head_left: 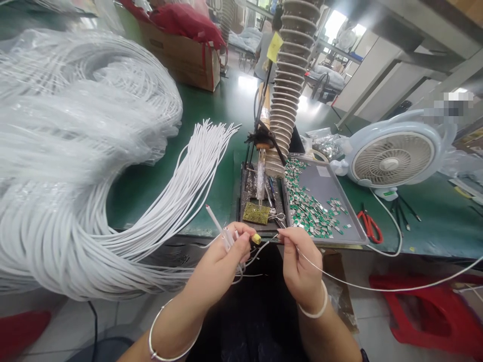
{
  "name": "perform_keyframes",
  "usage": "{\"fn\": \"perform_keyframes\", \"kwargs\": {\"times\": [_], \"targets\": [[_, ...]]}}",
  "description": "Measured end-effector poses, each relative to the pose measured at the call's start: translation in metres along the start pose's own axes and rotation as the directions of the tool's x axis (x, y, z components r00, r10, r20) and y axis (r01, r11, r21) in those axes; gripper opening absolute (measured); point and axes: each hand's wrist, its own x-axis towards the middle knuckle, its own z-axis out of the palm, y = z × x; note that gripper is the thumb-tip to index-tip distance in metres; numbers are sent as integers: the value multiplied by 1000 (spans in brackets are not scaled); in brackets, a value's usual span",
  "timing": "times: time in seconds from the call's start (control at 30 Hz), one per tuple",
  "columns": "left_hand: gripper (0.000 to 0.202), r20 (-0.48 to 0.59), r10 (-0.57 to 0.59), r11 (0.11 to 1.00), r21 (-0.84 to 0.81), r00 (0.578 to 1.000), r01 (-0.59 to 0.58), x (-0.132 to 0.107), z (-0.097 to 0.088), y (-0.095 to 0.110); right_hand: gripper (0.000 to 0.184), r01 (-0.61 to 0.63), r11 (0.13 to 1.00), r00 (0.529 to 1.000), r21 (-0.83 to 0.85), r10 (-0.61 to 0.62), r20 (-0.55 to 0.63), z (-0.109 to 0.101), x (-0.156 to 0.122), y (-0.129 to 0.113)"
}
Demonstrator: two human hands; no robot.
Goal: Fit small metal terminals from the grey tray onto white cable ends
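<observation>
My left hand is closed around several short white cable ends. A small yellow piece sticks out at its fingertips; its kind is not clear. Close by on the right, my right hand pinches a thin white cable near its tip, and the cable trails off to the right edge. Just beyond both hands lies a yellowish soldering sponge in a dark stand. A soldering iron stands over the sponge with its tip down.
A big bundle of white cables covers the left of the green table. At right, a grey tray holds small green circuit boards, beside red-handled scissors and a fan. A ribbed duct hangs above the stand.
</observation>
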Motion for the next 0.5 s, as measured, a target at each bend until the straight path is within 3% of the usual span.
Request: {"fn": "perform_keyframes", "kwargs": {"times": [0.13, 0.23, 0.37, 0.5], "targets": [[11, 31, 6, 967, -254, 999, 3, 1, 8, 1, 23, -5, 1000, 1000, -30, 5, 7, 1, 0, 3], [12, 5, 5, 937, -348, 1000, -3, 1, 15, 4, 22, -8, 1000, 1000, -30, 9, 25, 2, -1, 3], [15, -15, -33, 930, -368, 999, 25, 1, 20, 5, 22, -24, 1000, 1000, -7, 24, 18, 3, -1, 3], [14, -19, -12, 958, -288, 1000, 7, 3, 17, 0, 23, -36, 999, 999, 18, 35, 29, 0, 0, 5]]}}
